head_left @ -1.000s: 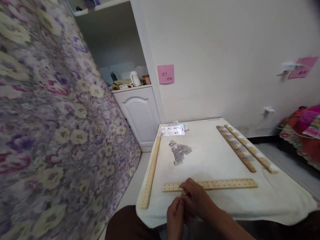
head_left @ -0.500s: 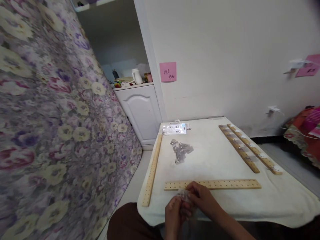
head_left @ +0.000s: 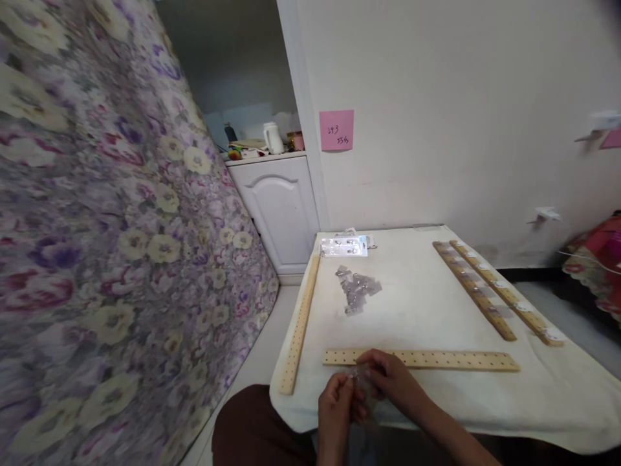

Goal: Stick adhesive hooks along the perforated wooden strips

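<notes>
Close to the table's near edge, my left hand point(head_left: 336, 400) and my right hand point(head_left: 392, 378) are together, fingers closed on a small piece of clear plastic point(head_left: 361, 374). What is inside or attached to it is too small to make out. Just beyond them lies a pale wooden strip point(head_left: 446, 360) with rows of holes, partly covered by my right hand. Farther out is a loose pile of small clear plastic pieces point(head_left: 358, 292) with shiny bits among them.
Another holed wooden strip point(head_left: 301, 323) runs along the table's left side. On the right, two wooden strips point(head_left: 473, 289) point(head_left: 509, 298) carry clear plastic pieces. Flat clear packaging point(head_left: 343, 245) lies at the back left of the white-covered table point(head_left: 412, 291). A floral curtain point(head_left: 136, 259) hangs at left.
The view has shifted slightly, so the table appears a little farther right. Both hands still hold the clear plastic piece, with small shifts of the fingers.
</notes>
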{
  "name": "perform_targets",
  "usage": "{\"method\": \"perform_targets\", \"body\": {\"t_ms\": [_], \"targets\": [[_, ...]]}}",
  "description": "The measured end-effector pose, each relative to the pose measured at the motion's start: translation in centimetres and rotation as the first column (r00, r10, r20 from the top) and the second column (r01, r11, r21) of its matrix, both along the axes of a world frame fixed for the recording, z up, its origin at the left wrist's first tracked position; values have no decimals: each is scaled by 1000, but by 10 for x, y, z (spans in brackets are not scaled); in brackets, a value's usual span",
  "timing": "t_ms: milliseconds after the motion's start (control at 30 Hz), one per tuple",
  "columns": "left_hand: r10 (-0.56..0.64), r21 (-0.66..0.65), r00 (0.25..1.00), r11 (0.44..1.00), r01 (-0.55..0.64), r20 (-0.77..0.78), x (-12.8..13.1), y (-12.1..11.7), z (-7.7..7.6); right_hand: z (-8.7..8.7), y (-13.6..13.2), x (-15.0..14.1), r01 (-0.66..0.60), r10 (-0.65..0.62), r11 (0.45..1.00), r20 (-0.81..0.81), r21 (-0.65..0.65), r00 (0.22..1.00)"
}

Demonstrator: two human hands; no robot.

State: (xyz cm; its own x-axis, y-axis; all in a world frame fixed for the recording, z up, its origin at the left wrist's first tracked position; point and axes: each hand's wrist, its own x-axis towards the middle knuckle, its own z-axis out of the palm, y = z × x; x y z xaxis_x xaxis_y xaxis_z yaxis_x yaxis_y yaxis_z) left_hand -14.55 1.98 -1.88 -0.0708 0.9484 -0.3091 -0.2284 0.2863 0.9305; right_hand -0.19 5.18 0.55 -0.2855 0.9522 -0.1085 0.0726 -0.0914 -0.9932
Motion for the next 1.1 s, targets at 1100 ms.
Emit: {"method": "perform_targets", "body": {"t_ms": [1100], "targets": [[377, 539, 469, 794, 281, -799, -51, -3, -11, -20, 93, -50, -237, 175, 947, 270, 217, 947]]}}
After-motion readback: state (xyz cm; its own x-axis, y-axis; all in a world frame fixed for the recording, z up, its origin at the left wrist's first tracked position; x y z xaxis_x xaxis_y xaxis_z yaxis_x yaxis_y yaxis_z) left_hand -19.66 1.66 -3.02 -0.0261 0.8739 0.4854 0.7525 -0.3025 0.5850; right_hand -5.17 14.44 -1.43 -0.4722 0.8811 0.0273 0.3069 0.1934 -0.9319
